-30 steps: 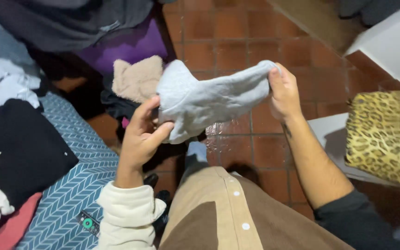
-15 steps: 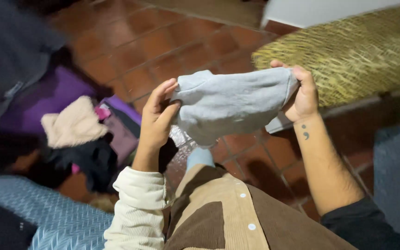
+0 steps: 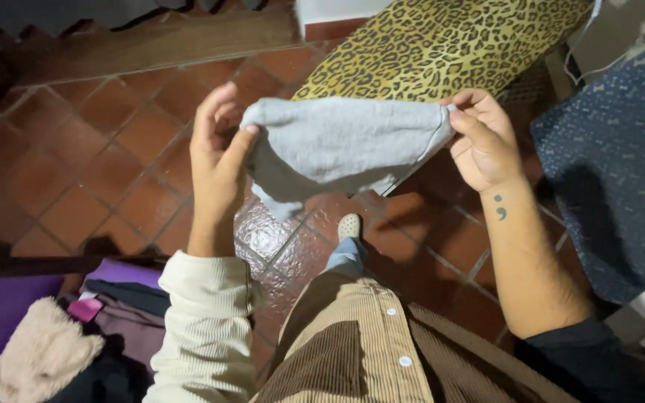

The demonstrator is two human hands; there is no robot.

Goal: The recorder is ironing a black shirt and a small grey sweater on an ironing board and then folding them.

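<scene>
You've got a grey garment [image 3: 341, 145] stretched out between both hands, up in the air above the red tile floor [image 3: 106, 142]. Your left hand [image 3: 218, 160] is closed on its left edge, thumb pinching the cloth against the fingers. Your right hand [image 3: 483, 142] pinches the right corner between thumb and fingertips, the same way. Behind the garment sits a leopard-print cushion [image 3: 427, 45], and a dark blue patterned fabric [image 3: 621, 164] lies off to the right. Down at the lower left there's a pile of clothes [image 3: 76, 336], purple, pink and beige.
</scene>
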